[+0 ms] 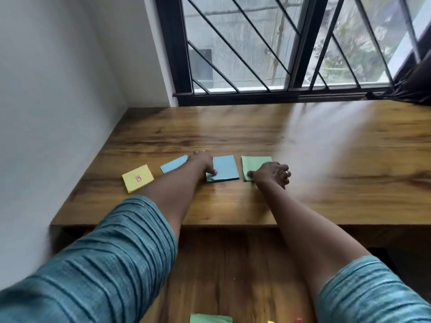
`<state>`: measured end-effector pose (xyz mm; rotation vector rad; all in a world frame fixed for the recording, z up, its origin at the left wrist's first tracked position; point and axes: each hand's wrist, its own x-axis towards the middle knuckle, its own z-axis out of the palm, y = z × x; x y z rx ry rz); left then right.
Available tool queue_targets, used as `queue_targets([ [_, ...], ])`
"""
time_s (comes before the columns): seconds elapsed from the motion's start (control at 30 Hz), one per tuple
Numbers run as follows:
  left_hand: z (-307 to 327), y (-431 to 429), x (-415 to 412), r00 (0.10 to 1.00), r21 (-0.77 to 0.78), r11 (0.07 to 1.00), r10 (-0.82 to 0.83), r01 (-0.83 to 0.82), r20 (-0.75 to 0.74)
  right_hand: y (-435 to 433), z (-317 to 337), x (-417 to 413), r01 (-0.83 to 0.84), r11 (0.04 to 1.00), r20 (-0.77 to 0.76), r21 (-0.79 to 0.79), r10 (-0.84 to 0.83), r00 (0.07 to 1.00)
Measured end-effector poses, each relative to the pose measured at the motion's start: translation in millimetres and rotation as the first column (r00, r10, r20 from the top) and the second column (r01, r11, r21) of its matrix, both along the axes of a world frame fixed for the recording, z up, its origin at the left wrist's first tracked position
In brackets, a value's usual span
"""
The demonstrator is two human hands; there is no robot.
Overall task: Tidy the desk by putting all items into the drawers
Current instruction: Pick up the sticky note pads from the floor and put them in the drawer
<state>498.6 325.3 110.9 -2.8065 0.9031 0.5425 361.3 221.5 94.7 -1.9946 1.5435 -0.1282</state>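
Left hand (pixel 203 162): reaching out over the desk (pixel 233 127), thumb pressed on the near-left corner of the darker blue pad (pixel 225 168), fingers curled over its left edge. It looks like a pinch forming at that corner; whether the pad is off the wood yet, cannot tell. A ring shows at the far side of the hand.

Right hand (pixel 271 174): thumb tip on the near-left corner of the green pad (pixel 254 166), remaining fingers loosely curled toward 3 o'clock and holding nothing else. A ring on one finger. Contact seen, grip not confirmed.

Outward from the hands:
- Light blue pad (pixel 173 164), just beside the left hand at its 9 o'clock, partly hidden by the wrist, untouched.
- Yellow pad (pixel 137 178), further out at roughly 8 o'clock from the left hand, lying skewed, a small red mark on its top face.
- All four pads lie in a loose row across the middle of the desk; nothing else is on the wood.
- Open drawer (pixel 233 264) below the near desk edge, at 6 o'clock; a green item (pixel 211 318) lies at its near end, with small yellow and red scraps beside it, too cropped to identify.

Judgement: the step in hand is a two-handed pickup, one pad per hand. Four pads are still on the desk, so the task is part done at best.

Next move calls for: closing thumb against fingers under each pad's corner so the sheets lift as a block, then drawing both back toward 6 o'clock and down into the drawer. Light blue and yellow remain after that.
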Motion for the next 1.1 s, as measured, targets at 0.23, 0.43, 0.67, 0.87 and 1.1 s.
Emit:
queue_targets([
  [0.23, -5.9, -0.9, 2.0, 0.998, 0.037, 0.997, 0.061, -0.061, -0.013, -10.5, 3.2, -2.7, 0.124, 0.973, -0.014, 0.197, -0.124, 0.992],
  [0.43, -2.4, 17.8, -19.2, 0.975, -0.247, 0.946, 0.184, -0.211, -0.127, 5.2, -1.9, -20.4, 0.135, 0.981, 0.168, 0.139, -0.158, 0.973],
  [0.67, 20.4, 66.5, -63.5, 0.848, -0.602, 0.617, 0.234, -0.507, -0.475, 26.8, 6.0, -72.6, 0.138, 0.985, 0.317, 0.107, -0.165, 0.934],
  [0.87, 6.1, 132.1, -136.1, 0.857, -0.629, 0.592, 0.245, -0.503, -0.454, 78.0, 4.6, -139.7, 0.207, 0.965, 0.474, 0.162, -0.260, 0.841],
  [1.1, -64.2, 184.1, -212.1, 0.811, -0.564, 0.621, 0.217, -0.544, -0.543, 137.0, -21.1, -214.6, 0.135, 0.982, 0.400, 0.133, -0.178, 0.899],
])
